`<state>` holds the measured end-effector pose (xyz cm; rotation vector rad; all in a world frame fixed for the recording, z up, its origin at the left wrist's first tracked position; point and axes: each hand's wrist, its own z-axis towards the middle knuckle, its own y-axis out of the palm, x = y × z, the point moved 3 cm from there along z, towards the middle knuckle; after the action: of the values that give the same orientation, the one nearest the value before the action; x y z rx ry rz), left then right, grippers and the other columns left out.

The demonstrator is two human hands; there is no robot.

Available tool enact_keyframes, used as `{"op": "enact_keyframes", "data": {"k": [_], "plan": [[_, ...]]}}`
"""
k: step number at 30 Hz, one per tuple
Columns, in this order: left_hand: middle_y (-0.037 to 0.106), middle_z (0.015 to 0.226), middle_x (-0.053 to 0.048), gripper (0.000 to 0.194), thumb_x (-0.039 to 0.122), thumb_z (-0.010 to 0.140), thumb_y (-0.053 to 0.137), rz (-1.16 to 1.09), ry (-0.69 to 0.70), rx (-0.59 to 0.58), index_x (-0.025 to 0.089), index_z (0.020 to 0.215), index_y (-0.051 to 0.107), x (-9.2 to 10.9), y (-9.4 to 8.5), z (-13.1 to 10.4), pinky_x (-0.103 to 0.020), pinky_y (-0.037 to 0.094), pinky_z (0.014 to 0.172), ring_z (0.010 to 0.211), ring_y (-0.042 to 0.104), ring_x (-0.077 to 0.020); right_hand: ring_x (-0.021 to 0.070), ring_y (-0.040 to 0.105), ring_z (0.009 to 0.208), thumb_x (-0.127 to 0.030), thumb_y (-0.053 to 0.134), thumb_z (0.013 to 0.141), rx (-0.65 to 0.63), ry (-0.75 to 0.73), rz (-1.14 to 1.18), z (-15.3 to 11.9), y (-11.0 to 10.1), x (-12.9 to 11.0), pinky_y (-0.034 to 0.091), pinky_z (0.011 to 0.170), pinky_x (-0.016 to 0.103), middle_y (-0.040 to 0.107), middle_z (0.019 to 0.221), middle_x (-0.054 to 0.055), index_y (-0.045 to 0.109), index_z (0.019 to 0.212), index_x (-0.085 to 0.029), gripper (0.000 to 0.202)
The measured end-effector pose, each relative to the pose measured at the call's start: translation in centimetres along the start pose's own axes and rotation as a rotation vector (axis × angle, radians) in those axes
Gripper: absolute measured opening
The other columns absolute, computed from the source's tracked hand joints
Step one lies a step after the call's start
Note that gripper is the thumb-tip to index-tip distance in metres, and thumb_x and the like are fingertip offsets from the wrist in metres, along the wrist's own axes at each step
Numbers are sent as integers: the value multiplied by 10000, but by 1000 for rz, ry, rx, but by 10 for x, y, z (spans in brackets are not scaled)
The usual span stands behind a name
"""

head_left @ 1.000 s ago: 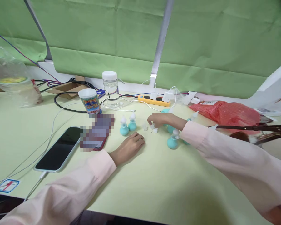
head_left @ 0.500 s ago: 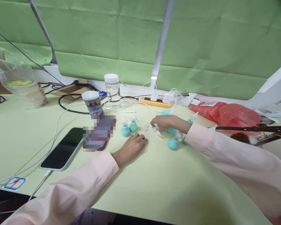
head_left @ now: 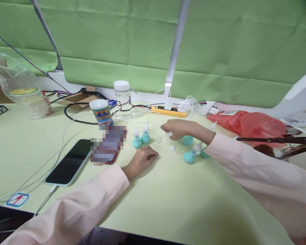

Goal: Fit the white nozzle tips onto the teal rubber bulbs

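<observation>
My right hand (head_left: 177,130) reaches over from the right, fingertips pinched on a small clear plastic piece (head_left: 168,134) just above the table. Below it lies a loose translucent pointed tip (head_left: 172,149), with small clear pieces (head_left: 158,139) to the left. Resting on the tabletop, my left hand (head_left: 143,159) has its fingers curled in, and nothing shows in them. Behind it stand two teal squeeze bulbs with clear tops, one (head_left: 137,141) left of the other (head_left: 145,136). More teal bulbs (head_left: 189,157) sit under and beside my right forearm, partly hidden.
Left of my hands are a blurred phone (head_left: 108,144) and a black-screened phone (head_left: 70,161) on a cable. A noodle cup (head_left: 102,114), a water bottle (head_left: 122,100) and an orange power strip (head_left: 168,111) line the back. A red plastic bag (head_left: 250,126) lies at right.
My right hand has lifted slightly up and away, carrying the clear piece; the pointed tip stays on the table. The fingers of my left hand have curled in.
</observation>
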<state>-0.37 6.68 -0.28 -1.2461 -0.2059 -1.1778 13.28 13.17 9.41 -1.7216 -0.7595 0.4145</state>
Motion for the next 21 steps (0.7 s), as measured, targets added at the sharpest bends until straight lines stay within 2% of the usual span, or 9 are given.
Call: {"op": "enact_keyframes", "data": {"k": [3,5,6,8,10,12,16,18,21], "plan": [[658,798,-102,147,194,748,521,-114,-114,107,107,799,628,-3,-4,0,-274,493,663,729,612,-176,147,448,672,-119,496,663,162,-89,35,-20,-23,-19,300,533,230,493,788,37,448,828,-169,179],[661,810,-118,184,233,745,532,-178,-170,153,89,822,615,-5,-7,0,-268,506,645,728,624,-182,127,437,620,-120,490,680,352,-286,155,-41,-32,-41,315,557,233,496,699,6,450,821,-170,155],[663,806,-120,201,250,734,548,-214,-192,167,83,827,612,-6,-9,0,-269,510,639,726,628,-187,116,438,600,-119,478,698,403,-349,232,-52,-30,-52,328,572,235,501,683,-3,457,832,-172,145],[669,780,-110,222,267,689,605,-352,-258,183,85,816,613,-5,-12,0,-272,510,634,712,632,-191,104,470,601,-136,477,725,414,-442,423,-69,-15,-71,361,602,231,528,685,-9,482,825,-176,108],[672,734,-88,229,253,623,670,-590,-369,175,93,780,618,-4,-13,-2,-268,505,628,672,631,-179,98,492,598,-164,523,713,401,-408,619,-76,12,-82,392,604,224,538,669,-9,507,805,-170,94],[670,686,-60,227,222,578,706,-793,-464,125,102,752,625,-1,-11,-4,-255,500,612,618,624,-151,97,497,569,-171,539,702,453,-257,830,-75,44,-83,416,570,222,534,633,-12,521,805,-166,104],[676,670,-39,196,178,556,719,-875,-486,42,109,724,646,7,-7,-6,-233,497,627,624,626,-132,102,493,560,-199,557,690,584,36,1193,-62,99,-70,439,518,229,539,680,7,538,787,-169,103],[683,683,-48,184,179,554,719,-840,-473,12,108,711,654,9,-5,-6,-248,503,645,656,635,-150,105,497,567,-218,586,676,601,87,1323,-55,113,-65,446,521,234,534,677,5,555,786,-173,123],[688,687,-55,162,196,564,710,-765,-458,8,111,694,663,10,-3,-6,-281,517,656,666,641,-172,118,513,603,-232,620,658,599,115,1443,-51,119,-60,455,551,245,538,665,7,581,793,-170,154]]}}
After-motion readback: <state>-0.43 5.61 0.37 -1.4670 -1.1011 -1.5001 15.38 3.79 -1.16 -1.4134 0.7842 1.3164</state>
